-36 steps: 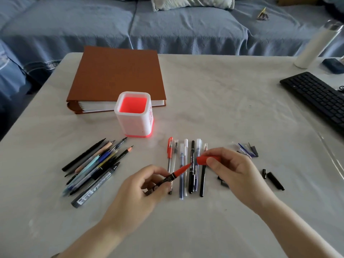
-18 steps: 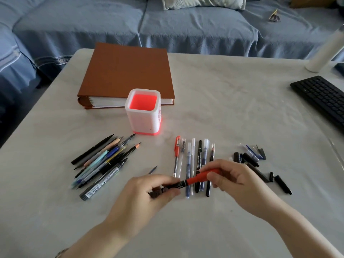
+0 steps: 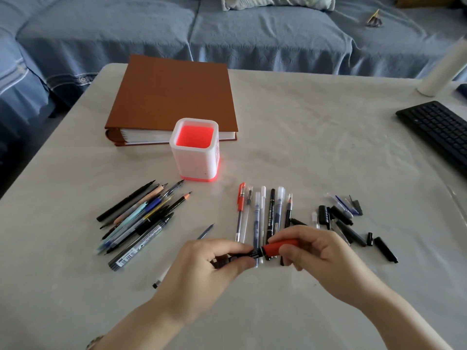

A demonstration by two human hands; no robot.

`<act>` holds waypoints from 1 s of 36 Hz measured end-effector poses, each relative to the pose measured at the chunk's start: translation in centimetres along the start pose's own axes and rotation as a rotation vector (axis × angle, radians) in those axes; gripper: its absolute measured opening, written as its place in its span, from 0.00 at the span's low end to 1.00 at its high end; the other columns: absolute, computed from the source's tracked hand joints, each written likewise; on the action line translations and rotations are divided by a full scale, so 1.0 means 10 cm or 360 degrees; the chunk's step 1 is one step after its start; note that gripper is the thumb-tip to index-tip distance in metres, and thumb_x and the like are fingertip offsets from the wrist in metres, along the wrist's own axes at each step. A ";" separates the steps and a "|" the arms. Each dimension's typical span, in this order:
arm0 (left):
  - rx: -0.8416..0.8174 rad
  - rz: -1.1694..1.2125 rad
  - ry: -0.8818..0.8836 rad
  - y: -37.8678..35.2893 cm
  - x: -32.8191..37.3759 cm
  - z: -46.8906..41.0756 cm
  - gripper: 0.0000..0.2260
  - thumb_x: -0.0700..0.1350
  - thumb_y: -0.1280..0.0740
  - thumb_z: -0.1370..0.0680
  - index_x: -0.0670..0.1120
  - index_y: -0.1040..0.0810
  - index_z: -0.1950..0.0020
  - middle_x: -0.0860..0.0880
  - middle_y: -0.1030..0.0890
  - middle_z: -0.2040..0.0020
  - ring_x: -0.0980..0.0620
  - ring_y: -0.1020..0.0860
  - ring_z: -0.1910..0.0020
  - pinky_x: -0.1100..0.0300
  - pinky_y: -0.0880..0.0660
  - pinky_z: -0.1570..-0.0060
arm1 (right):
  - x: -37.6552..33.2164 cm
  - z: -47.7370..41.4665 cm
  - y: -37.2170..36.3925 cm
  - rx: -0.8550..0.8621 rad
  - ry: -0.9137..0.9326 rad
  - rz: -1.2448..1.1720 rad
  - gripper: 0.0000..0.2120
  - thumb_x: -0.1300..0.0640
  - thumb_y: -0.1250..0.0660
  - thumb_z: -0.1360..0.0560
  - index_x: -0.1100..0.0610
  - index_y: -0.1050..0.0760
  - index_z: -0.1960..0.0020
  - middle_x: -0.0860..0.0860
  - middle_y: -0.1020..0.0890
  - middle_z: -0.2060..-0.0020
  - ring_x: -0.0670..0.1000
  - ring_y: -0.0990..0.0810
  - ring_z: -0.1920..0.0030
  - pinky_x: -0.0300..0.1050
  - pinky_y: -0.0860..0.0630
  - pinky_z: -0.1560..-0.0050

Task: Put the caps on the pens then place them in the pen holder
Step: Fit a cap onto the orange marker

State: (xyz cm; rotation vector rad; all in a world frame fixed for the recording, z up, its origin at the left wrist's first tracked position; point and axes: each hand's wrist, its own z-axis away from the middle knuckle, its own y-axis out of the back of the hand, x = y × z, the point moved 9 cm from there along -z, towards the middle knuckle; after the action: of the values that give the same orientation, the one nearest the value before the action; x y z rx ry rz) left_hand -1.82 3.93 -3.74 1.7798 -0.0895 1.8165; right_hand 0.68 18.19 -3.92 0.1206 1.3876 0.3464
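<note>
Surface: pale table (image 3: 316, 147) fills most of the frame; blue sofa (image 3: 227, 34) along the top edge.
Head view, holder: white pen holder (image 3: 193, 157) with red interior stands upright at centre, just in front of a brown binder (image 3: 174, 97).
Uncapped stock: pile of pens (image 3: 141, 215) lies at left of centre.
Capped row: pens in a row (image 3: 262, 213) lie side by side right of the holder, tips toward the sofa.
Loose caps: black caps (image 3: 353, 223) scattered at right of centre.
Left hand (image 3: 209, 269): fingers closed around the black pen barrel (image 3: 245, 255), lower centre, held above the row.
Right hand (image 3: 318, 253): fingers pinching the red cap (image 3: 280, 246), which sits on the barrel's end.
Periphery: black keyboard (image 3: 439, 132) at right edge; white cylinder (image 3: 444, 69) at upper right.
</note>
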 end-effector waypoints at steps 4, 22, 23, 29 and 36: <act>0.0074 0.0047 0.0016 -0.01 0.05 -0.04 0.18 0.42 0.26 0.33 0.68 0.20 0.67 0.49 0.19 0.68 0.58 0.31 0.73 0.68 0.35 0.70 | -0.05 0.02 0.08 0.0079 0.0060 0.0011 0.12 0.55 0.36 0.33 0.39 0.21 0.57 0.47 0.16 0.62 0.41 0.25 0.70 0.32 0.29 0.65; 0.0148 -0.0224 -0.0279 -0.07 0.13 -0.08 0.05 0.50 0.28 0.31 0.59 0.19 0.58 0.61 0.19 0.62 0.61 0.24 0.71 0.71 0.31 0.70 | 0.01 -0.03 0.13 0.0205 0.0006 -0.0328 0.08 0.60 0.35 0.33 0.52 0.18 0.64 0.52 0.21 0.76 0.43 0.29 0.77 0.33 0.30 0.73; 0.0179 -0.0350 -0.0371 -0.07 0.17 -0.06 0.09 0.54 0.31 0.31 0.59 0.22 0.51 0.62 0.20 0.59 0.60 0.23 0.69 0.70 0.29 0.69 | 0.06 -0.05 0.12 0.0177 -0.0022 -0.0392 0.07 0.60 0.35 0.33 0.53 0.18 0.64 0.53 0.22 0.76 0.45 0.29 0.77 0.34 0.30 0.73; 0.0052 -0.0361 -0.0338 -0.04 0.04 -0.10 0.12 0.56 0.35 0.30 0.56 0.25 0.48 0.67 0.22 0.64 0.65 0.24 0.66 0.73 0.30 0.64 | 0.31 -0.11 -0.10 0.0186 -0.0218 -0.0787 0.03 0.62 0.27 0.35 0.56 0.19 0.62 0.50 0.24 0.76 0.46 0.29 0.75 0.34 0.31 0.72; 0.0382 -0.0934 0.0094 0.43 -0.53 -0.09 0.17 0.47 0.33 0.26 0.44 0.27 0.39 0.48 0.22 0.56 0.46 0.24 0.58 0.56 0.31 0.59 | 0.50 -0.17 0.16 0.0676 -0.0353 -0.0816 0.14 0.60 0.41 0.23 0.55 0.22 0.64 0.50 0.23 0.68 0.43 0.28 0.71 0.35 0.32 0.69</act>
State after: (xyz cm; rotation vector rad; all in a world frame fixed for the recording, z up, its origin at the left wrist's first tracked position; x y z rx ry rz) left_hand -4.89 -1.08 -7.29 1.6696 0.6328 1.4852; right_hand -0.56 21.07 -8.46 0.1419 1.2036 -0.3822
